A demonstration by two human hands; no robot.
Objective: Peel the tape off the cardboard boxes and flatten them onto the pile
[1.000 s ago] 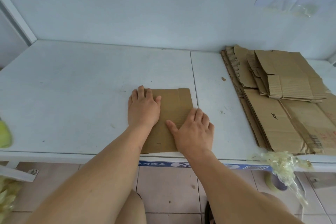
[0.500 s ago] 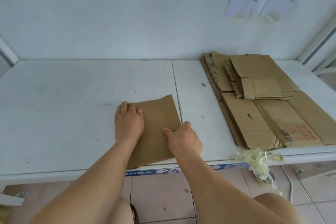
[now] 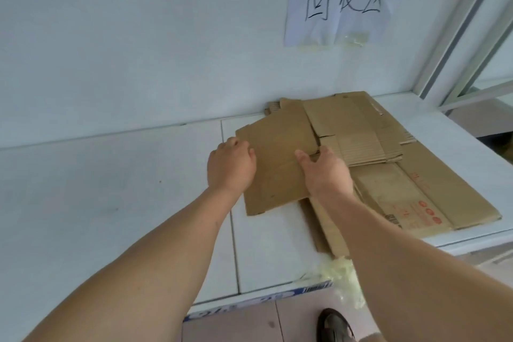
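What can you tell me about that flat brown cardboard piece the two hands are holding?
The flattened cardboard box is plain brown, with faint fold creases and no tape showing on the side we see. It lies nearly flat, turned a little askew, its right part over the left edge of the cardboard pile and its left part above the white table. The left hand grips its left edge, and the right hand grips its right edge.
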